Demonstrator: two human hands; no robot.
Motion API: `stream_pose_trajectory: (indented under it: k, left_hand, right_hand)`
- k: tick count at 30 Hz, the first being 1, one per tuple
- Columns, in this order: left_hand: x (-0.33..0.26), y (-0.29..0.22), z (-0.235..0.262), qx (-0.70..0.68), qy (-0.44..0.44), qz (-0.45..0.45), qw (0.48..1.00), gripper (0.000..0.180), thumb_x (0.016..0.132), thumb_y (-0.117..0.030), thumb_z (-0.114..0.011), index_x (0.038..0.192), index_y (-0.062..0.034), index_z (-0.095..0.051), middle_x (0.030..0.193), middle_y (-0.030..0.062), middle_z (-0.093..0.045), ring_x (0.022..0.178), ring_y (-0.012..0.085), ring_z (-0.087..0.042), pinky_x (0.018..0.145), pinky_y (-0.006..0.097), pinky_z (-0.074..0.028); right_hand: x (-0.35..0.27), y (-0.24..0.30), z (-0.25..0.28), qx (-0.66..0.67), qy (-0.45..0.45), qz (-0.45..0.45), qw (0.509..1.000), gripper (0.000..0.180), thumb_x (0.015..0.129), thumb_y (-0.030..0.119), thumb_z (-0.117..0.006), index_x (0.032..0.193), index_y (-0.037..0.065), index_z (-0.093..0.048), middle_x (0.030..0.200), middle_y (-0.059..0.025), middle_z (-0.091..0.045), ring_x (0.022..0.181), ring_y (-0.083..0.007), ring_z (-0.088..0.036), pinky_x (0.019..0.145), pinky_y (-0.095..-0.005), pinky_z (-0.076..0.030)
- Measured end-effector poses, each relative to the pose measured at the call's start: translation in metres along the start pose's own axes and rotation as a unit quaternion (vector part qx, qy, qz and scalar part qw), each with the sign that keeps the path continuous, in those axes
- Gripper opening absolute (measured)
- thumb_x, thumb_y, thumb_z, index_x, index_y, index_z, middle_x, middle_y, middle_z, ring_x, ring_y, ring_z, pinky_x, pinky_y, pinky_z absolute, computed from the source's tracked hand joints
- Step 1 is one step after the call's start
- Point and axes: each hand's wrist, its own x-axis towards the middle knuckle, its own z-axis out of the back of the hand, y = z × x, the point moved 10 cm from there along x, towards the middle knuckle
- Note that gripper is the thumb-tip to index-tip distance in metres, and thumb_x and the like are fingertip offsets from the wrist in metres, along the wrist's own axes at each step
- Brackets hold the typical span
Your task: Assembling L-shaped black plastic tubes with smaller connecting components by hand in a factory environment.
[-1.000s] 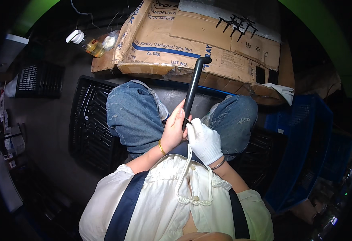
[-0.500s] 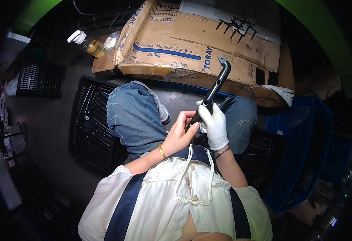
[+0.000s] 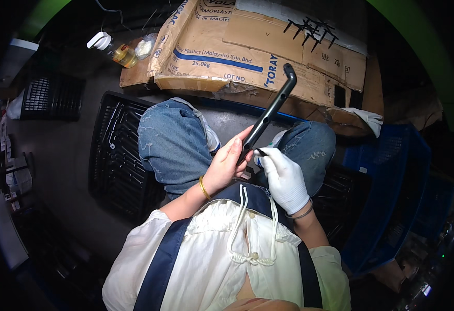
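left hand [image 3: 227, 163] clasps black bar [image 3: 268, 116] low end | gloved right hand [image 3: 284, 176] pinches small tool at it

The grey floor [image 3: 76, 150] carries a black plastic crate [image 3: 115, 160] at the left, a flattened cardboard box [image 3: 247, 57] ahead, and a small bottle [image 3: 114, 49] beside it, holding what may be yellowish liquid. Blue crates [image 3: 393, 192] stand at the right.
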Motion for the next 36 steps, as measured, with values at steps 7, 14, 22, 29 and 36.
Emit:
stream_pose_trajectory:
  k: [7,14,22,29,36]
  left_hand:
    - [-0.006,-0.006,-0.003,0.062,-0.028,0.009,0.998,0.061,0.105,-0.051,-0.026,0.146,-0.0079,-0.041,0.073,-0.0045,-0.047,0.052,0.0008,-0.032,0.044,0.016,-0.027]
    - [-0.007,-0.009,-0.006,0.054,-0.012,0.006,0.998,0.06,0.106,-0.047,-0.024,0.144,-0.0058,-0.043,0.072,-0.0054,-0.047,0.052,0.0005,-0.033,0.045,0.016,-0.027]
    - [-0.006,-0.017,-0.002,0.159,-0.03,-0.042,0.986,0.059,0.106,-0.047,-0.024,0.141,-0.0053,-0.048,0.071,-0.0056,-0.048,0.055,0.0005,-0.035,0.049,0.016,-0.03]
    - [-0.008,-0.004,0.001,0.136,-0.023,0.014,0.99,0.062,0.105,-0.05,-0.023,0.139,-0.0069,-0.051,0.068,-0.0051,-0.048,0.053,0.0004,-0.034,0.048,0.016,-0.029]
    - [-0.006,-0.009,-0.003,-0.036,-0.026,0.023,0.999,0.062,0.105,-0.048,-0.026,0.149,-0.0056,-0.032,0.077,0.0006,-0.05,0.048,0.003,-0.032,0.042,0.018,-0.028]
  right_hand:
    - [0.001,0.012,-0.021,-0.164,0.048,0.031,0.985,0.017,0.097,0.026,-0.052,0.09,0.011,-0.055,0.063,-0.0161,-0.062,0.057,-0.0352,-0.064,0.05,-0.0462,-0.05]
    - [0.002,0.031,-0.022,-0.164,0.043,0.09,0.981,0.016,0.097,0.024,-0.051,0.09,0.01,-0.057,0.068,-0.0126,-0.062,0.059,-0.0331,-0.065,0.052,-0.0442,-0.051]
    - [0.005,0.021,-0.027,-0.171,0.105,0.055,0.978,0.015,0.096,0.022,-0.051,0.091,0.01,-0.058,0.071,-0.0129,-0.062,0.06,-0.0342,-0.065,0.054,-0.0455,-0.052]
    - [0.008,0.005,-0.033,-0.189,0.189,0.024,0.963,0.017,0.096,0.023,-0.051,0.091,0.01,-0.059,0.076,-0.0145,-0.065,0.063,-0.0364,-0.064,0.057,-0.0466,-0.052]
    - [0.005,0.022,-0.011,-0.087,0.039,0.031,0.995,0.018,0.095,0.022,-0.051,0.089,0.009,-0.061,0.083,-0.0108,-0.063,0.072,-0.0329,-0.064,0.06,-0.0402,-0.051]
